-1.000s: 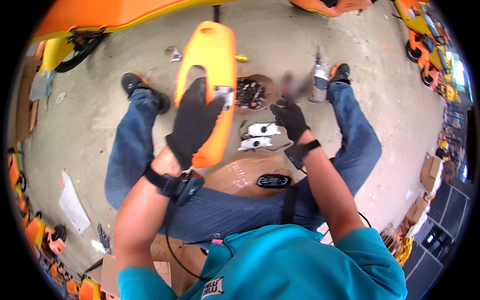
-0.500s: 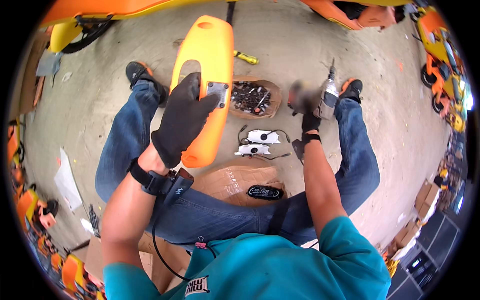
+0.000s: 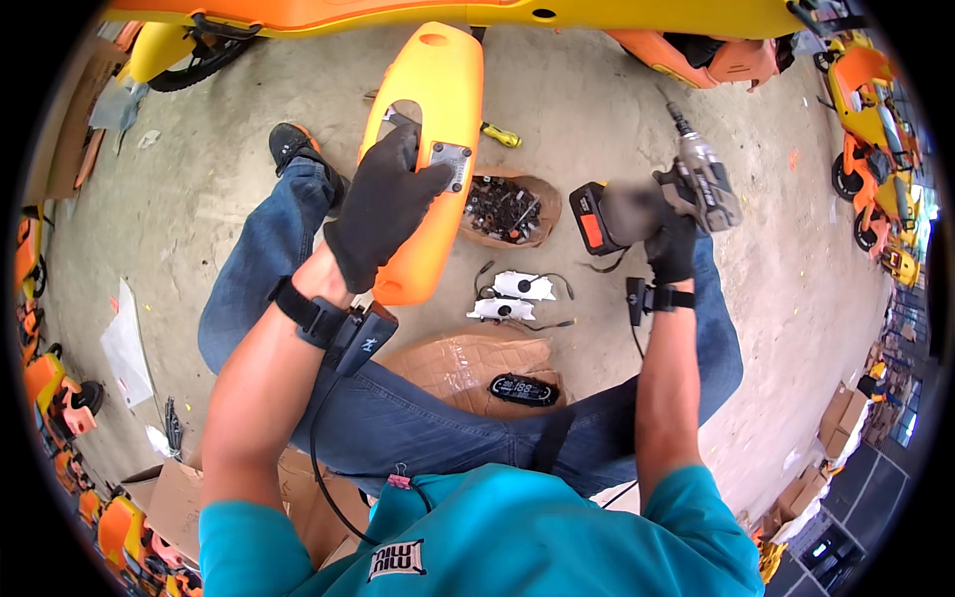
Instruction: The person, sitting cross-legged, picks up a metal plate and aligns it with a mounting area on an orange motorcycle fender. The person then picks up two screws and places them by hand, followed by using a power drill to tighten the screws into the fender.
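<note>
Gloved in black, my left hand (image 3: 390, 204) grips a long yellow-orange plastic panel (image 3: 448, 85) by the edge of its oval cut-out. The thumb lies beside a small metal plate (image 3: 453, 164) fixed to the panel with screws. On the right, my gloved right hand (image 3: 673, 224) is closed around the handle of a cordless drill (image 3: 708, 184), held off the floor with its bit pointing away from me. The drill's battery, black and red, faces left; part of its body is blurred. Between my hands sits a carton tray of loose screws (image 3: 507, 207).
Two white-wrapped parts with black cables (image 3: 522, 286) lie on the floor between my legs. Nearer, a black display unit (image 3: 525, 389) rests on cardboard (image 3: 468, 363). A yellow-handled screwdriver (image 3: 500, 134) lies beyond the tray. An orange-yellow vehicle body (image 3: 617, 15) spans the far edge.
My right hand has raised the drill and swung it to the right, with the battery now in plain sight. The left hand and panel have shifted slightly right.
</note>
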### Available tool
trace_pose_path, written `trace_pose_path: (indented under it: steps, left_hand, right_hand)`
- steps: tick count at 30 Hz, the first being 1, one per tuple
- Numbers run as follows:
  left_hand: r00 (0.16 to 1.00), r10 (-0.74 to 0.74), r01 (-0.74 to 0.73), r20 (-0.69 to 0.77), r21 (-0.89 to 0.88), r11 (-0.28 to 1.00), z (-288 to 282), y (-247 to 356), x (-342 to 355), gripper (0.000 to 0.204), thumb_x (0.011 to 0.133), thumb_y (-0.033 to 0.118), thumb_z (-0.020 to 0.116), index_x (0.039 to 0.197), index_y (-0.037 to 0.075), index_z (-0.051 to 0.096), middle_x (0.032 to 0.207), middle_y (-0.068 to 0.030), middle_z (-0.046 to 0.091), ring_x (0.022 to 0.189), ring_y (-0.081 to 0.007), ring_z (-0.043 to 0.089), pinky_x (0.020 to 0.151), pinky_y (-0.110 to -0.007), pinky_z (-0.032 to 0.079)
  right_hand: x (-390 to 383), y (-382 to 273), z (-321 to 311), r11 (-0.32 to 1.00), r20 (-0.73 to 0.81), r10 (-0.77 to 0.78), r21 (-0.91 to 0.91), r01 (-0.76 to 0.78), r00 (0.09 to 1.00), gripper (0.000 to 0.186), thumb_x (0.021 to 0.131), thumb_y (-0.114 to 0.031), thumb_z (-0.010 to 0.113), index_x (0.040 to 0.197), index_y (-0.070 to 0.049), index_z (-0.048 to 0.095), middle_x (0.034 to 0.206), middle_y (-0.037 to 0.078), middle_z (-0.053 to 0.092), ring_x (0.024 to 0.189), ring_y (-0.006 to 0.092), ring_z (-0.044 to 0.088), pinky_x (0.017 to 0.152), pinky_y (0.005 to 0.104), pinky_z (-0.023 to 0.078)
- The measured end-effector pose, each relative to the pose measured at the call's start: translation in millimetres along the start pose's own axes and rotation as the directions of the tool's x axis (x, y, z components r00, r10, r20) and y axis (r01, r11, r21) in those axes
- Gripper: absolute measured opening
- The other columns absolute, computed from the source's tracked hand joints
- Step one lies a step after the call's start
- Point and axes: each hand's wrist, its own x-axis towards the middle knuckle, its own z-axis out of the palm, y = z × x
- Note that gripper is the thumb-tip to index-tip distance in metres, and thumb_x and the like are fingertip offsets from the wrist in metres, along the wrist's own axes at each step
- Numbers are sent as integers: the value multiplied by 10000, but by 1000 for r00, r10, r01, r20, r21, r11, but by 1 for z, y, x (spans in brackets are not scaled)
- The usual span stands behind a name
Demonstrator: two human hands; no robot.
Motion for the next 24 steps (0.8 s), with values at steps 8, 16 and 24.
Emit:
trace_pose_path:
  steps: [8,16,24]
  left_hand:
    - [989,123,-127,-76,-42,991,1,-9,0,198,859,88,625,1018,-28,598,856,-97,651,737,-153,611,657,-318,503]
    - [992,122,-122,17,227,966,3,-5,1,178,883,41,609,1036,-30,555,859,-57,620,728,-99,570,647,-271,494]
    - [938,347,-323,-7,351,879,8,-18,6,224,868,88,641,1029,-45,559,848,-91,634,741,-138,590,686,-303,496]
  right_hand:
    - [1,-201,-18,719,289,167,618,-317,943,509,905,-44,608,1361,99,434,1001,132,639,925,253,673,874,399,548]
    - [-26,-192,-1,522,505,355,591,-615,787,484,869,-61,697,1320,32,549,953,54,630,824,144,651,699,262,531]
    - [-44,-169,5,738,357,351,464,-490,866,397,864,-71,729,1243,-36,613,1061,64,669,910,154,662,770,274,541]
